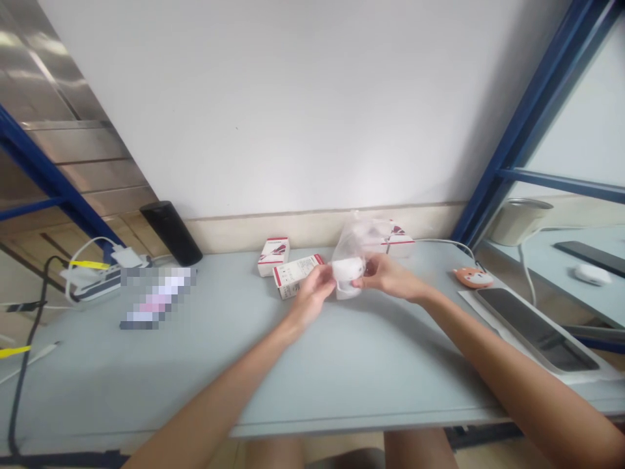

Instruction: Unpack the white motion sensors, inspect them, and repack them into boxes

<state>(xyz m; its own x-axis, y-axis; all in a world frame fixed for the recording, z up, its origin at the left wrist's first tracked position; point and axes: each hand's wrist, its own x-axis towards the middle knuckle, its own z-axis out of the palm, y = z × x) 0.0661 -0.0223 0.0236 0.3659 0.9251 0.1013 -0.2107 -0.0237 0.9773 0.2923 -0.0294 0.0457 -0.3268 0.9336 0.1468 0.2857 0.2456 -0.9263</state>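
Above the grey-blue desk (205,365), both hands hold a small white rounded plastic device (348,268); its exact kind is unclear. My left hand (315,286) pinches its left side. On the right side, the fingers of my right hand (385,276) are closed around it. Right behind the device stands a crumpled clear plastic bag (352,236), and I cannot tell whether the device is partly inside it. Close to my left hand lies a white and red printed box (291,275). Another small white and red box (273,256) stands behind that one. A third box (401,238) is partly hidden by the bag.
Leftward are a power strip (100,281) with cables, a black cylinder (172,233) leaning by the wall, and a blurred-out flat object (159,299). To the right are an orange animal-faced item (472,277) and a dark flat slab (537,329). Blue metal posts (512,124) flank the desk.
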